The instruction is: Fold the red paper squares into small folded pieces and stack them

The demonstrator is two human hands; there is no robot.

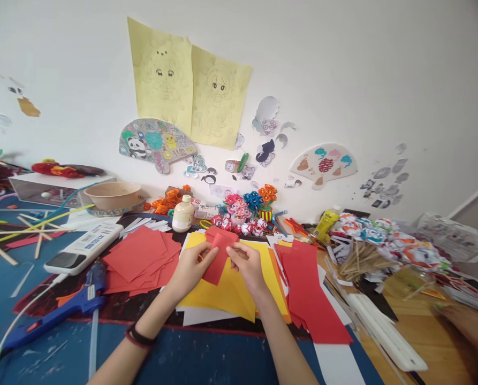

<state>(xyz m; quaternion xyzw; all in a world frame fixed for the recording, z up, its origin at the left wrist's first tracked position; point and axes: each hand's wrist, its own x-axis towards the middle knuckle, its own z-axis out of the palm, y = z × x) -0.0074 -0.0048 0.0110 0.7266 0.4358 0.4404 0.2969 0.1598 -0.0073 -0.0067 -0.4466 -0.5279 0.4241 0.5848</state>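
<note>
Red paper [221,258] between close-set fingers [210,258], left hand [192,268] and right hand [250,264]

Head view faces wall [399,80], tilted down, seemingly near.

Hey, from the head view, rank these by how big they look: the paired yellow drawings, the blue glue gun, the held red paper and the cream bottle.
1. Yellow drawings, as a pair
2. Blue glue gun
3. Held red paper, partly covered
4. Cream bottle

The person wears a rounded black band [144,337] beside a thin dark red band [136,343] on the bare left forearm [158,315]
</note>
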